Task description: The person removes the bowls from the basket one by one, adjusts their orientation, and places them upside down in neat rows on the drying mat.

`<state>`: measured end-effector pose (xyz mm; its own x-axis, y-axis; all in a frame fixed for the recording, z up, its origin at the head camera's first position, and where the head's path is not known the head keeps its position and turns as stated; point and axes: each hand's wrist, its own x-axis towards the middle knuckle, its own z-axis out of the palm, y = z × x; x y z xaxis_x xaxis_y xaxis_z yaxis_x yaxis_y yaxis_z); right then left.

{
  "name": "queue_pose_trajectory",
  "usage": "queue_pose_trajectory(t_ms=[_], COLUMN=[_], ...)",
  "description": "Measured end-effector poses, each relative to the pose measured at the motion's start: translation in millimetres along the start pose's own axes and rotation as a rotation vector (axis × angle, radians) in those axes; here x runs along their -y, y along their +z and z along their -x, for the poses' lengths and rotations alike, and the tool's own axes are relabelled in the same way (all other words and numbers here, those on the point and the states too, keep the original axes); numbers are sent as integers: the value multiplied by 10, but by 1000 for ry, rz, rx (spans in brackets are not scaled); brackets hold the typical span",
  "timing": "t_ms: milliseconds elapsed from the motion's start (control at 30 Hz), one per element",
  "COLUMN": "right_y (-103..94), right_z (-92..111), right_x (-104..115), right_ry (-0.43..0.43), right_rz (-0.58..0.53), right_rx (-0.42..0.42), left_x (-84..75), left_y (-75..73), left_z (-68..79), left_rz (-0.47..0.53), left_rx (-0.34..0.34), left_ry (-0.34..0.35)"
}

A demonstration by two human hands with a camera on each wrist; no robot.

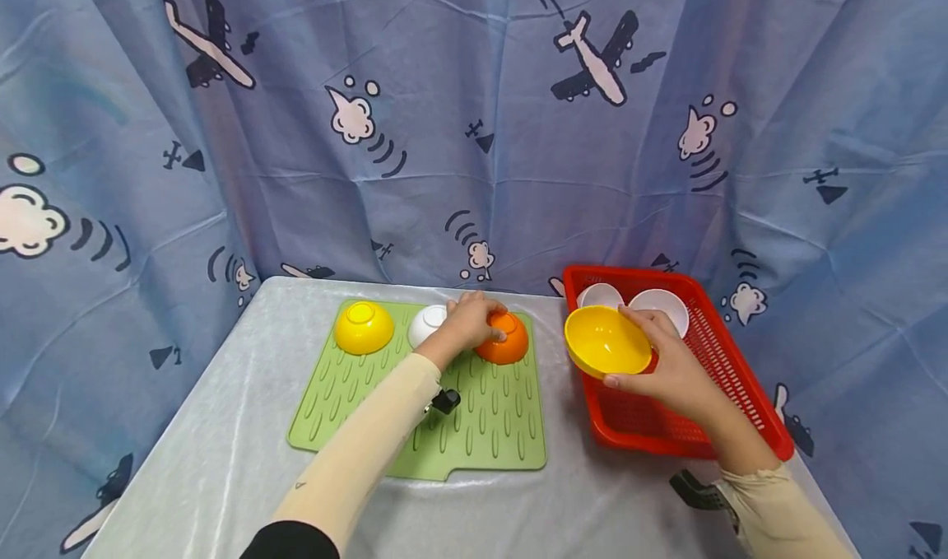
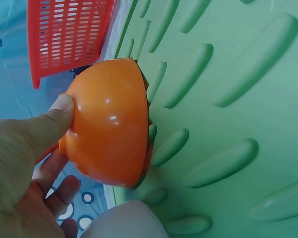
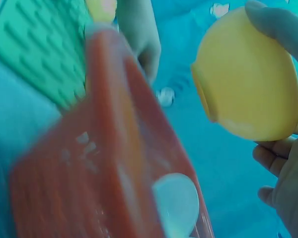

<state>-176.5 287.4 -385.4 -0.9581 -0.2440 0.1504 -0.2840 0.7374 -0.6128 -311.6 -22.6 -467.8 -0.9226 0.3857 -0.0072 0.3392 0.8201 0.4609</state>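
Observation:
My left hand (image 1: 468, 325) pinches an orange bowl (image 2: 109, 121) by its base, thumb on one side. The bowl lies upside down at the right end of a green drying mat (image 1: 481, 435). Left of it, a white bowl (image 1: 425, 325) and a yellow bowl (image 1: 363, 328) also stand upside down on the mat. A second yellow bowl (image 1: 603, 345) is gripped at its rim by my right hand (image 1: 670, 370), tilted above the red basket (image 1: 615, 435). In the right wrist view this bowl (image 3: 248, 79) is apart from the basket.
Two white bowls, a smaller one (image 1: 601, 295) and a larger one (image 1: 662, 304), sit in the back of the basket. A pale cloth covers the table (image 1: 222, 435). Behind it hangs a blue curtain (image 1: 444, 131) with airplane prints.

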Motion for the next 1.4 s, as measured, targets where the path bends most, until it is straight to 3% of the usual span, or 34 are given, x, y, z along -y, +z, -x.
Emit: queue_pose_trajectory(t_ms=[267, 433, 667, 767, 900, 1033, 1133, 1233, 1400], right_y=[436, 672, 817, 836, 870, 864, 841, 837, 897], right_z=[73, 84, 6, -19, -34, -36, -27, -11, -8], right_x=[246, 329, 402, 423, 447, 479, 492, 501, 529], right_ry=[-34, -48, -80, -86, -124, -161, -180, -190, -227], right_rz=[-94, -117, -117, -125, -124, -109, -120, -126, -109], right_rx=[-73, -69, -37, -34, -36, -42, -62, -70, -61], left_x=[16, 24, 88, 117, 142, 149, 124, 98, 79], left_y=[-9, -51, -143, -160, -146, -166, -246, -322, -315], left_z=[-2, -11, 1, 65, 250, 527, 778, 1056, 1440], left_rz=[-31, -55, 45, 88, 172, 373, 536, 682, 869], left_rx=[12, 45, 89, 67, -41, -123, -106, -47, 59], left_ry=[28, 51, 66, 90, 131, 152, 143, 108, 46])
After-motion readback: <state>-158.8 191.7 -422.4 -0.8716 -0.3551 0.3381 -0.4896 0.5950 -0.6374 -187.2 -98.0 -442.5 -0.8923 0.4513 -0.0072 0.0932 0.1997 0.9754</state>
